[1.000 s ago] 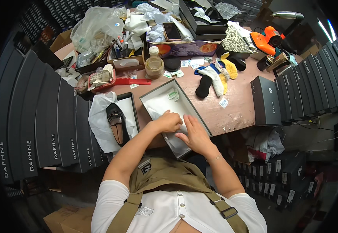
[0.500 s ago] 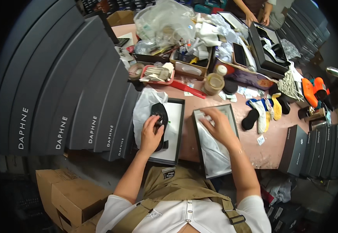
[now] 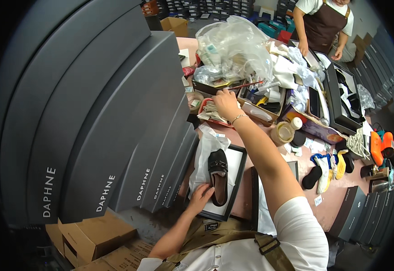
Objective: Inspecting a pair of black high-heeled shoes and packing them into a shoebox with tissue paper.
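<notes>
A black loafer (image 3: 218, 176) with a strap and metal trim across its vamp lies in a shallow white-lined box (image 3: 237, 167), partly on white tissue paper (image 3: 199, 160). My left hand (image 3: 200, 198) rests loosely at the box's near left, its fingers extended and touching the paper and the shoe's heel side. Farther away, my right hand (image 3: 227, 105) is over a red basket (image 3: 202, 106) of small white packets (image 3: 211, 109). Its fingers are bent together at the packets; whatever is between them is hidden. A second box (image 3: 256, 198) lies partly under my right arm.
Tall stacks of dark shoe boxes (image 3: 129, 122) crowd the left side; more boxes (image 3: 346, 210) stand at right. Clear plastic bags (image 3: 233, 45), a jar (image 3: 282, 133) and small socks (image 3: 330, 168) clutter the table. Across it, a co-worker in a brown apron (image 3: 324, 28) stands by an open shoe box (image 3: 337, 97).
My right hand has left the second box and reached forward to the red basket. My left hand has slid from atop the loafer to its heel side. The view has shifted.
</notes>
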### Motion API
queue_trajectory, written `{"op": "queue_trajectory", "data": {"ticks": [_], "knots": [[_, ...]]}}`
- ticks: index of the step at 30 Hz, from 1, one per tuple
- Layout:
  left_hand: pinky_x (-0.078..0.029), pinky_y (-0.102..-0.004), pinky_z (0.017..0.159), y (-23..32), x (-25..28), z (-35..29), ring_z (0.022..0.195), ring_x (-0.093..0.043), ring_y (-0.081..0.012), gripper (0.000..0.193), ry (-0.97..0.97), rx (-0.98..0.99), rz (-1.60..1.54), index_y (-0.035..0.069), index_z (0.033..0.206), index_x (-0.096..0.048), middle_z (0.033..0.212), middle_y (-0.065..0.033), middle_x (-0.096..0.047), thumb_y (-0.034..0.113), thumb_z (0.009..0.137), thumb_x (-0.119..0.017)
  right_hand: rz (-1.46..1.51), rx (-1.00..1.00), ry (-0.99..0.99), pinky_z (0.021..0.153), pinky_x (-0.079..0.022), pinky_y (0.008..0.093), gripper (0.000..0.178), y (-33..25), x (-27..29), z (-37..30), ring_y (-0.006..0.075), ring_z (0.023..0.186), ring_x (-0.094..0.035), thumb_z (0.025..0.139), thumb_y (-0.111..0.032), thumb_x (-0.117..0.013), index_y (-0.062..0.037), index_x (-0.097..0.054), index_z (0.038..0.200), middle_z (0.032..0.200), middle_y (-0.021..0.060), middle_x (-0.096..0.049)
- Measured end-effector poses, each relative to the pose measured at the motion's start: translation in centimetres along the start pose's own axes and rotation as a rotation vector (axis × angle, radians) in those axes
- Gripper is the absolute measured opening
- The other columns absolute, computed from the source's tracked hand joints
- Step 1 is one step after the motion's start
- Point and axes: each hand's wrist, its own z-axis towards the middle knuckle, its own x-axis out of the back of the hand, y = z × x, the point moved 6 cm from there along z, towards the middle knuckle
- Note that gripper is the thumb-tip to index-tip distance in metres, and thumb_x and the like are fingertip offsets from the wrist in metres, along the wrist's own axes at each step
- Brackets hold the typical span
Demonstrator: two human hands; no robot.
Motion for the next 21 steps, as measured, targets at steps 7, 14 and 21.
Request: {"op": "queue_trajectory", "data": {"ticks": [7, 14, 21], "knots": [[-0.04, -0.0359, 0.099, 0.7, 0.2, 0.2, 0.117, -0.053, -0.0326, 0.059, 0.023, -0.002, -0.014, -0.007, 0.118, -0.057, 0.123, -0.0204, -0.056, 0.045, 0.091, -0.059, 0.207, 0.033, 0.163, 0.073, -0.046, 0.0437, 0.013, 1.5, 0.6, -0.6, 0.0283, 0.086, -0.063, 0.083, -0.016, -0.055, -0.0076, -0.064, 0.085, 0.086, 0.0098, -0.063], [-0.041, -0.0366, 0.096, 1.0, -1.3, -1.4, 0.113, -0.054, -0.0346, 0.055, 0.009, 0.034, -0.056, -0.006, 0.12, -0.054, 0.119, -0.0214, -0.056, 0.044, 0.097, -0.05, 0.288, 0.182, -0.353, 0.069, -0.054, 0.0451, 0.023, -5.7, -3.4, -3.6, 0.0381, 0.076, -0.067, 0.082, -0.018, -0.055, 0.0004, -0.067, 0.075, 0.074, 0.0229, -0.066], [-0.042, -0.0376, 0.092, 2.4, -2.2, -3.8, 0.106, -0.055, -0.0348, 0.047, -0.083, -0.016, 0.008, -0.002, 0.115, -0.059, 0.111, -0.0207, -0.058, 0.04, 0.097, -0.05, 0.197, -0.139, -0.333, 0.067, -0.056, 0.0415, 0.023, -6.1, -8.6, -6.5, 0.0327, 0.078, -0.069, 0.083, -0.023, -0.061, -0.0018, -0.065, 0.092, 0.088, 0.0174, -0.068]]}}
